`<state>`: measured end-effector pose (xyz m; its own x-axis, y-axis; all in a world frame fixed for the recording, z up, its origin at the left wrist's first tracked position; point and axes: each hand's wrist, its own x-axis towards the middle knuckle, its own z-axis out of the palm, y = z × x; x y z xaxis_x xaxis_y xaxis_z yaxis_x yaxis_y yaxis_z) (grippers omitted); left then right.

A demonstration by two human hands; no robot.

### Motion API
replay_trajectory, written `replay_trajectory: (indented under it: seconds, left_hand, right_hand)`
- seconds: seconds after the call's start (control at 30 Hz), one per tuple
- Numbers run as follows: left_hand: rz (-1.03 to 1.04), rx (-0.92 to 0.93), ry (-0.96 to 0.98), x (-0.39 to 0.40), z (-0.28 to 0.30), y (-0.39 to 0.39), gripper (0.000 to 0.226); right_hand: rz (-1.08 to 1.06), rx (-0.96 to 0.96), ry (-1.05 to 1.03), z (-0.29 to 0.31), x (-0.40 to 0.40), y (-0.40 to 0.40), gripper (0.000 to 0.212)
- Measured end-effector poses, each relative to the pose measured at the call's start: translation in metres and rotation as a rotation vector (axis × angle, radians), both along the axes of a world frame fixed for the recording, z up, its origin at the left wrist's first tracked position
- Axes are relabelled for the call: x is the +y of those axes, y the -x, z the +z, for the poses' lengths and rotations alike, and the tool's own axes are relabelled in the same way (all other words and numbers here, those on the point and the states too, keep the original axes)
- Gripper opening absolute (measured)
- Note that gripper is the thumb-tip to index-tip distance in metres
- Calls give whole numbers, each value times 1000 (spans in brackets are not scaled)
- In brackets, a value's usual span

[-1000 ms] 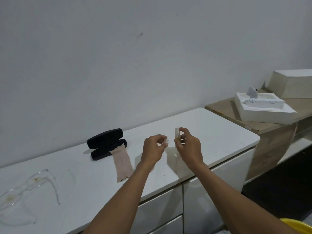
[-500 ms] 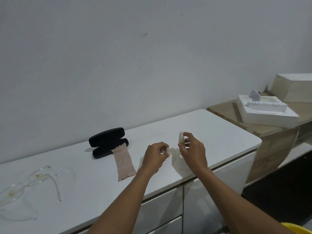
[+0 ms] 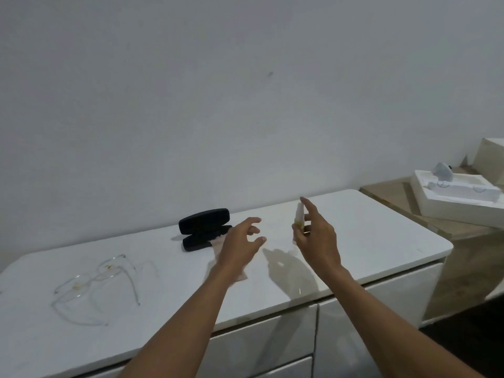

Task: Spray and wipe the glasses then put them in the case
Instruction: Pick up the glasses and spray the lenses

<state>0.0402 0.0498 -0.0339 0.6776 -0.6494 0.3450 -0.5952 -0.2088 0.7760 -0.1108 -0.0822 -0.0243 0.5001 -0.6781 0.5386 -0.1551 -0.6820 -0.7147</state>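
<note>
Left hand now open, away from spray bottle.

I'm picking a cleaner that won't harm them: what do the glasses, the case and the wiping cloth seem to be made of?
Glasses: clear, glossy plastic by the look; the frame is see-through, with yellowish smudges on the lenses. Case: black and matte, lying open; a hard shell, perhaps covered in fabric or leatherette, too far to tell. Cloth: thin, soft pinkish-beige fabric lying limp, probably microfibre, mostly hidden behind the left hand.
</note>
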Motion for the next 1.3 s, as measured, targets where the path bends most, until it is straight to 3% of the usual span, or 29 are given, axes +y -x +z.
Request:
replay_trajectory:
  seconds: [0.17, 0.5, 0.73, 0.9, 1.3]
  left_hand:
    - [150, -15, 35, 77, 22, -29, 42]
    - [572, -230, 9, 267, 27, -78, 27]
    - [750, -327, -149, 363, -3, -90, 56]
    - [673, -360, -202, 388, -26, -99, 46]
    - [674, -405, -34, 368, -37, -122, 23]
  right_hand:
    - [133, -18, 40, 13, 51, -31, 59]
    - [465, 12, 59, 19, 174, -105, 55]
    - [557, -9, 79, 10, 229, -145, 50]
    - [564, 28, 114, 0, 243, -162, 42]
    - [548, 89, 98, -13, 235, -175, 37]
